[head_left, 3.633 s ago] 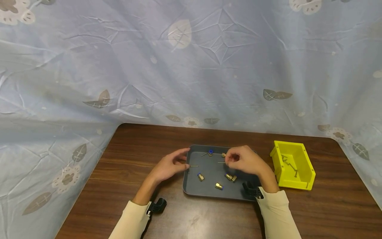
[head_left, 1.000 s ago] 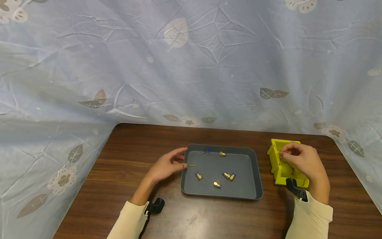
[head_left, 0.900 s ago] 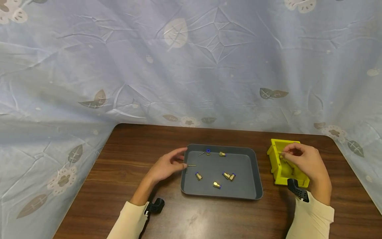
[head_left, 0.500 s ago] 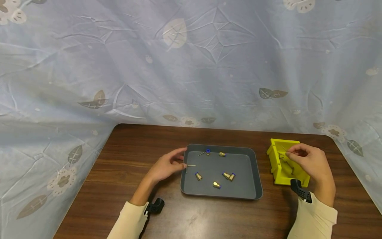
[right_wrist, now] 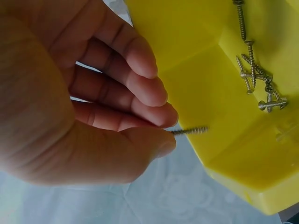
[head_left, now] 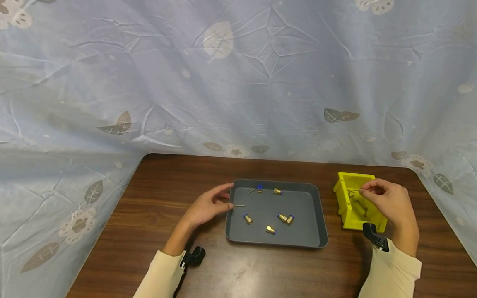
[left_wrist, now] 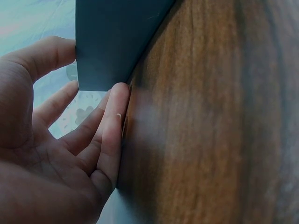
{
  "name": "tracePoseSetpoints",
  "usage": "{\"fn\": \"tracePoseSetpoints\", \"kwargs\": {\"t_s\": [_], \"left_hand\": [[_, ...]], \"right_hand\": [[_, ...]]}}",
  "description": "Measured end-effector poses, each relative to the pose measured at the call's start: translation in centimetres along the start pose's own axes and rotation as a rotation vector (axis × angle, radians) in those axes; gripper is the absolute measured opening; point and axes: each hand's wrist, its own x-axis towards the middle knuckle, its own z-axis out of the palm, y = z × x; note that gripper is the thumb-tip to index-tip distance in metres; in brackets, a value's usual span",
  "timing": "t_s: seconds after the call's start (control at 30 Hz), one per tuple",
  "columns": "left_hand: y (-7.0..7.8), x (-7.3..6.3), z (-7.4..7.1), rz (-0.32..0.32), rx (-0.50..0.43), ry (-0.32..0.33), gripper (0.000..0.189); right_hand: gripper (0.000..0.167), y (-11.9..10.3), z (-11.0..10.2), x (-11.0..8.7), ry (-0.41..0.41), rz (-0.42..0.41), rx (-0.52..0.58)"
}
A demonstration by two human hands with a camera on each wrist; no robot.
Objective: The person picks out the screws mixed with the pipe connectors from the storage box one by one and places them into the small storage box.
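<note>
My right hand (head_left: 389,200) pinches a screw (right_wrist: 190,131) between thumb and index finger, its threaded end pointing out over the yellow bin (head_left: 344,207). Inside the bin lie several loose screws (right_wrist: 252,70). At the left side of the grey tray (head_left: 298,207), my left hand (head_left: 208,209) touches the rim with thumb and index finger. The left wrist view shows its other fingers stretched low beside the tray (left_wrist: 117,42), near the tabletop. Within the tray are several brass fittings with blue ends (head_left: 271,230) and a few screws (head_left: 239,205) near its left side.
The bin stands to the right of the tray, with a strip of brown wooden table (head_left: 238,273) between them. A patterned cloth (head_left: 238,103) hangs behind the table. Both wrists wear black camera mounts (head_left: 193,256).
My right hand has gone from above the tray to the bin. Over the last half second, the pinched screw has swung from pointing upward to nearly level. My left hand stays at the rim.
</note>
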Motion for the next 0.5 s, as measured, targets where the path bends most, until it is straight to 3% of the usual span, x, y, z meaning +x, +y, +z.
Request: {"fn": "tracePoseSetpoints", "kwargs": {"t_s": [0.5], "left_hand": [[0.10,-0.03,-0.06,0.002,-0.011,-0.012,0.071]], "right_hand": [[0.018,-0.21,0.21,0.18,0.035,-0.002,-0.019]]}}
